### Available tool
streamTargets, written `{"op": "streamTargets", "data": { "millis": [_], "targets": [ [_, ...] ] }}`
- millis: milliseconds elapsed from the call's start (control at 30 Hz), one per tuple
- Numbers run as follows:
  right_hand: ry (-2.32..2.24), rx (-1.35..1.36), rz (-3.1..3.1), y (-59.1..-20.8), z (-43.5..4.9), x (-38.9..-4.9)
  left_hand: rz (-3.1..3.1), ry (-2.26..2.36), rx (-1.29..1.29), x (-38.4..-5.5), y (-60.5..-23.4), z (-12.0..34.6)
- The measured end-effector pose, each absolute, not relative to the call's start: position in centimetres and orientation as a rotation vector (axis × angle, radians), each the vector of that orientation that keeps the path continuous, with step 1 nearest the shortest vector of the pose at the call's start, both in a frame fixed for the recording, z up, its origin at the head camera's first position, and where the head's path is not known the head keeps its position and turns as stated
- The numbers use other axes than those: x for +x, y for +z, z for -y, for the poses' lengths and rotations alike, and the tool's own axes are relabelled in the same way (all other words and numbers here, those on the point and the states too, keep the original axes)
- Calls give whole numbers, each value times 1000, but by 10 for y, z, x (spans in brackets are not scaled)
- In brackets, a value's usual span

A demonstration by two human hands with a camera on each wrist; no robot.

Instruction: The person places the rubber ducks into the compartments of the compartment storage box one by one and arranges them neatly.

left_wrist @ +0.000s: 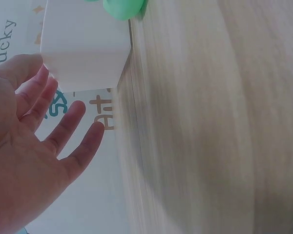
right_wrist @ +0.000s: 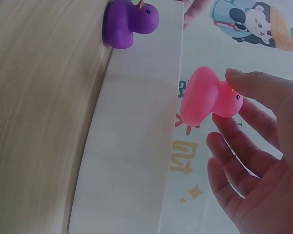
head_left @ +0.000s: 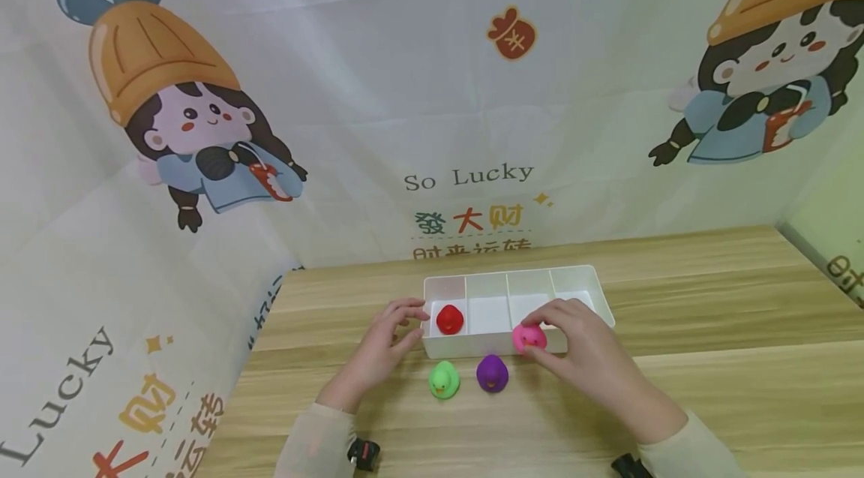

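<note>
Between its thumb and fingers, my right hand (head_left: pixel 590 347) pinches a pink rubber duck (head_left: pixel 529 338) by the head, as the right wrist view (right_wrist: pixel 212 97) also shows. The duck is over the front wall of a white divided tray (head_left: pixel 442 347). A red rubber duck (head_left: pixel 449 320) sits in the tray's leftmost compartment. My left hand (head_left: pixel 379 343) is at the tray's left end, fingers spread and relaxed, fingertips at the rim. In front of the tray stand a green rubber duck (head_left: pixel 443 380) and a purple rubber duck (head_left: pixel 493 374).
The tray rests on a wood-grain table (head_left: pixel 742 388). Behind and to the left hangs a pale printed cloth (head_left: pixel 378 73) with cartoon figures and lettering. A black strap device (head_left: pixel 364 454) is on the left wrist.
</note>
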State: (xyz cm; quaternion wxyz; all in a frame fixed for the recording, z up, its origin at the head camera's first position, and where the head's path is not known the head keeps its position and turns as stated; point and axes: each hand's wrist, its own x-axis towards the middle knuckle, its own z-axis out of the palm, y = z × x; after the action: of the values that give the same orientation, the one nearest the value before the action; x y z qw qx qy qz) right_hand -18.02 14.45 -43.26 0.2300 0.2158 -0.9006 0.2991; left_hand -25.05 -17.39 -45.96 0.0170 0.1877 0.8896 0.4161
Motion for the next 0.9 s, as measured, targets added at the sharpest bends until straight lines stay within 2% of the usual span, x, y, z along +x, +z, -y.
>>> {"op": "streamTargets", "data": {
  "millis": [900],
  "targets": [
    [902,600,2496,-427,-129,-196,-2782,1296,598,-249,-460,174]
  ]
}}
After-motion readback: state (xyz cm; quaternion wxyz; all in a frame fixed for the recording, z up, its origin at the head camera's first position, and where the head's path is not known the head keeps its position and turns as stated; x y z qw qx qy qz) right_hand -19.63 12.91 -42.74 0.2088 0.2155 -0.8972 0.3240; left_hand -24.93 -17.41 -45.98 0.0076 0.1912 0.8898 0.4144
